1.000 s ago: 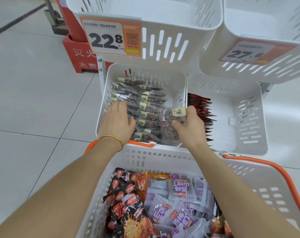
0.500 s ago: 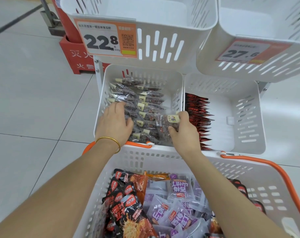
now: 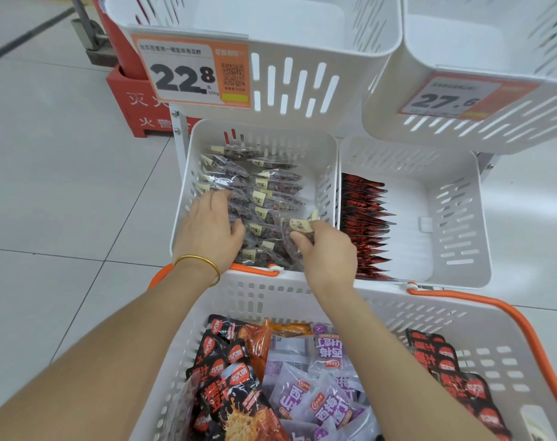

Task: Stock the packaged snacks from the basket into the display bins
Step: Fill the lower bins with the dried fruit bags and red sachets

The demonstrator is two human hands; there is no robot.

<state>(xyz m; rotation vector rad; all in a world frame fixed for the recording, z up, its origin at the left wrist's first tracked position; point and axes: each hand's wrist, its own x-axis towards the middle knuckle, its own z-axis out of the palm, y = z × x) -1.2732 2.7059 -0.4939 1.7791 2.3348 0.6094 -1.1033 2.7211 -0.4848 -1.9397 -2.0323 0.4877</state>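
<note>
Here the right hand (image 3: 329,253) pinches a clear packet (image 3: 299,226) by its yellow-labelled top, low in the front right corner of the left bin (image 3: 182,189). The left hand (image 3: 208,232) lies flat and open on the packet rows (image 3: 274,186) just beside it, apparently pressing them back to keep a gap, though its fingertips are partly lost among the film. The main risk is the slippery rows springing forward if that hand lifts early, closing the slot and leaving the new packet crumpled or on top. Pushing too hard could tip packets over toward the bin's back wall. In the next bin (image 3: 455,218) red packets (image 3: 366,224) stand along the left wall. The basket (image 3: 302,292) below holds many more snacks (image 3: 329,350) unstocked.
</note>
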